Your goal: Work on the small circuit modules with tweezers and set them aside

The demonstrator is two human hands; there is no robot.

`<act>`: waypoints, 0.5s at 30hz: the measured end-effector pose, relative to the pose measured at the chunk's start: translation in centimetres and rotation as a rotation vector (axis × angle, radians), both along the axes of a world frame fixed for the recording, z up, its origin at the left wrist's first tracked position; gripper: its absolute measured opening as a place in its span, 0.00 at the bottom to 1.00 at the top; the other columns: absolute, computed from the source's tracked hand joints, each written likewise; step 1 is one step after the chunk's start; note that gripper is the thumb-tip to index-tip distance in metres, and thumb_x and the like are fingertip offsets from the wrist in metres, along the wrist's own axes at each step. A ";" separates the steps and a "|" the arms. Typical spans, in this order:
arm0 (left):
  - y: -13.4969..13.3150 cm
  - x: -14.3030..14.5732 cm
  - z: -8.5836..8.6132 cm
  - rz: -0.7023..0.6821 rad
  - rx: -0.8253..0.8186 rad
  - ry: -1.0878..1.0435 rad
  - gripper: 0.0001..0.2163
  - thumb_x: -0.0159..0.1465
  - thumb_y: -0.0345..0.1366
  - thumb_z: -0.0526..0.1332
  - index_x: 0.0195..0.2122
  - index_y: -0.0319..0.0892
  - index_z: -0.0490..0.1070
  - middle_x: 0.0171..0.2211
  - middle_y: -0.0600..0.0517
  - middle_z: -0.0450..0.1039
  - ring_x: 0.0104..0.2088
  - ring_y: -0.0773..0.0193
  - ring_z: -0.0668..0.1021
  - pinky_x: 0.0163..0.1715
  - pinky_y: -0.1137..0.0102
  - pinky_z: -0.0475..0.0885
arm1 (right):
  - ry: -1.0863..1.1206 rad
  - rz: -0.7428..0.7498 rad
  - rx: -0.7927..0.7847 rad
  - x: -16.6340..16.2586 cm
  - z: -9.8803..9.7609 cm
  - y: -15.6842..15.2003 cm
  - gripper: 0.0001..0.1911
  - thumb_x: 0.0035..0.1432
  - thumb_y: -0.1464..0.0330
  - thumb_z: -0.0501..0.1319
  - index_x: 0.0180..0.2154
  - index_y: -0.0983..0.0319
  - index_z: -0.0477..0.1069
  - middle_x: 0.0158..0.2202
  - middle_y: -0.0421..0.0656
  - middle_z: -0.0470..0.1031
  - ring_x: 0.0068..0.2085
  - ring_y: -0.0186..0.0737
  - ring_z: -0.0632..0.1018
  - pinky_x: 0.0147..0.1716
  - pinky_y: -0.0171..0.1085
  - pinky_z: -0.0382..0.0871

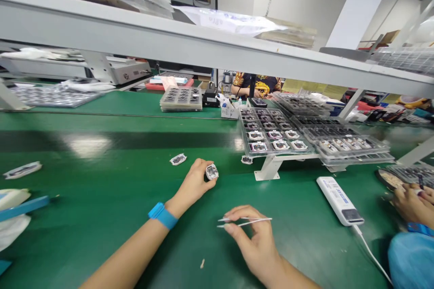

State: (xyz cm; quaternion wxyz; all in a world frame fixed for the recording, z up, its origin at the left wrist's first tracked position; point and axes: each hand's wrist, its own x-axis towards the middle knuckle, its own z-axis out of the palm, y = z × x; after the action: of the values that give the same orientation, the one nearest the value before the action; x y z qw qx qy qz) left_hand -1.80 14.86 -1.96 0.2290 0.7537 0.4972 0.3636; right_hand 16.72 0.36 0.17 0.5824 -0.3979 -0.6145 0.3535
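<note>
My left hand (192,185), with a blue wristband (162,215) on the wrist, is closed around a small white and grey part (212,171) just above the green mat (101,216). My right hand (252,235) pinches a pair of white tweezers (249,221) whose tips point left, a little below and to the right of the part. Two similar small parts lie on the mat nearby, one (178,159) to the left of my left hand and one (247,160) to its right.
Clear trays of parts (271,133) sit on a white stand at centre right, with more trays (349,144) beside them. A white device with a cable (340,201) lies at right. Another person's hands (412,201) work at the far right. A stack of trays (181,99) stands behind.
</note>
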 end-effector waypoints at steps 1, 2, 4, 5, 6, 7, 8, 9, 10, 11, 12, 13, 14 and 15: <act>-1.0 0.1 0.1 -0.012 -0.026 -0.033 0.17 0.54 0.34 0.62 0.46 0.42 0.69 0.38 0.50 0.69 0.40 0.53 0.74 0.42 0.60 0.70 | 0.018 -0.013 0.000 0.1 0.1 0.0 0.05 0.56 0.73 0.65 0.36 0.59 0.76 0.36 0.44 0.80 0.40 0.42 0.81 0.42 0.40 0.74; -2.1 0.2 0.1 -0.024 -0.059 -0.067 0.16 0.54 0.34 0.62 0.45 0.42 0.68 0.36 0.51 0.68 0.37 0.55 0.75 0.39 0.62 0.71 | 0.036 -0.024 0.001 0.2 0.2 0.1 0.05 0.56 0.73 0.65 0.36 0.58 0.76 0.36 0.43 0.80 0.40 0.42 0.81 0.43 0.41 0.74; -4.6 0.5 0.0 -0.054 -0.145 -0.134 0.16 0.55 0.34 0.62 0.45 0.44 0.65 0.31 0.55 0.67 0.31 0.59 0.75 0.32 0.66 0.72 | 0.064 -0.032 0.005 0.5 0.3 0.3 0.05 0.56 0.73 0.65 0.36 0.58 0.75 0.35 0.43 0.79 0.40 0.42 0.80 0.42 0.41 0.74; -5.8 0.7 0.0 -0.072 -0.193 -0.165 0.16 0.56 0.35 0.62 0.45 0.44 0.63 0.30 0.56 0.67 0.29 0.61 0.74 0.28 0.68 0.71 | 0.068 -0.023 0.006 0.6 0.4 0.4 0.05 0.56 0.73 0.65 0.35 0.58 0.76 0.35 0.43 0.79 0.39 0.42 0.80 0.41 0.41 0.74; -7.0 0.9 -0.1 -0.094 -0.240 -0.191 0.16 0.56 0.35 0.61 0.45 0.44 0.62 0.28 0.57 0.66 0.26 0.63 0.73 0.26 0.70 0.70 | 0.065 -0.008 0.006 0.7 0.4 0.4 0.04 0.56 0.73 0.65 0.35 0.58 0.76 0.34 0.43 0.80 0.38 0.41 0.80 0.41 0.40 0.74; -8.2 1.0 -0.1 -0.115 -0.288 -0.222 0.17 0.56 0.36 0.61 0.46 0.44 0.60 0.28 0.58 0.65 0.25 0.64 0.73 0.24 0.71 0.69 | 0.055 0.012 0.007 0.8 0.5 0.5 0.04 0.56 0.73 0.66 0.34 0.59 0.76 0.34 0.43 0.80 0.38 0.41 0.80 0.41 0.40 0.74; -9.3 1.2 -0.1 -0.135 -0.340 -0.264 0.19 0.56 0.37 0.61 0.48 0.44 0.59 0.28 0.58 0.65 0.25 0.65 0.72 0.23 0.72 0.69 | 0.042 0.033 0.005 0.8 0.5 0.5 0.04 0.55 0.73 0.66 0.34 0.59 0.76 0.34 0.43 0.80 0.38 0.41 0.81 0.41 0.40 0.74; -10.2 1.2 -0.1 -0.153 -0.401 -0.324 0.22 0.56 0.37 0.61 0.51 0.44 0.57 0.28 0.59 0.64 0.25 0.66 0.72 0.24 0.72 0.69 | 0.028 0.056 0.003 0.8 0.5 0.6 0.04 0.55 0.74 0.66 0.34 0.59 0.76 0.34 0.44 0.80 0.38 0.40 0.81 0.40 0.39 0.74; -11.0 1.3 0.0 -0.168 -0.468 -0.396 0.24 0.56 0.37 0.62 0.53 0.44 0.56 0.29 0.59 0.64 0.26 0.66 0.72 0.25 0.72 0.68 | 0.012 0.081 -0.002 0.8 0.5 0.6 0.04 0.56 0.74 0.66 0.34 0.59 0.76 0.35 0.44 0.80 0.38 0.40 0.81 0.40 0.38 0.75; -11.7 1.3 0.0 -0.180 -0.534 -0.462 0.26 0.55 0.37 0.63 0.54 0.44 0.56 0.29 0.58 0.64 0.27 0.67 0.72 0.27 0.72 0.68 | -0.003 0.106 -0.008 0.8 0.5 0.7 0.04 0.56 0.74 0.66 0.35 0.59 0.76 0.35 0.44 0.80 0.38 0.40 0.81 0.39 0.38 0.75; -12.2 1.2 0.0 -0.188 -0.594 -0.516 0.27 0.54 0.36 0.64 0.54 0.44 0.57 0.30 0.58 0.65 0.27 0.67 0.71 0.27 0.72 0.68 | -0.018 0.130 -0.012 0.8 0.4 0.7 0.04 0.56 0.73 0.66 0.35 0.60 0.76 0.36 0.45 0.80 0.38 0.40 0.81 0.39 0.38 0.75; -12.6 1.1 0.0 -0.191 -0.643 -0.548 0.26 0.53 0.36 0.65 0.53 0.43 0.58 0.30 0.58 0.65 0.27 0.67 0.71 0.27 0.72 0.67 | -0.032 0.149 -0.016 0.7 0.4 0.7 0.04 0.56 0.73 0.66 0.35 0.60 0.76 0.36 0.45 0.80 0.38 0.40 0.81 0.39 0.38 0.75; -12.9 1.0 0.1 -0.193 -0.676 -0.556 0.26 0.52 0.36 0.66 0.51 0.43 0.60 0.30 0.58 0.65 0.26 0.67 0.70 0.26 0.72 0.66 | -0.048 0.165 -0.019 0.7 0.3 0.6 0.04 0.56 0.72 0.66 0.35 0.60 0.76 0.36 0.45 0.80 0.38 0.40 0.81 0.39 0.38 0.75; -13.0 0.9 0.1 -0.192 -0.698 -0.557 0.25 0.52 0.35 0.66 0.50 0.43 0.61 0.29 0.58 0.65 0.26 0.68 0.69 0.25 0.72 0.65 | -0.062 0.177 -0.025 0.6 0.2 0.6 0.03 0.56 0.72 0.66 0.35 0.60 0.77 0.35 0.45 0.81 0.38 0.40 0.81 0.39 0.38 0.75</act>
State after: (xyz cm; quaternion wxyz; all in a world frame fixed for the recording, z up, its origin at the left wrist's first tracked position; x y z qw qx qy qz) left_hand -0.89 1.81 -1.89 0.6271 0.5473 0.4375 0.3403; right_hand 17.32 0.97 0.37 0.5244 -0.3602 -0.6606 0.3987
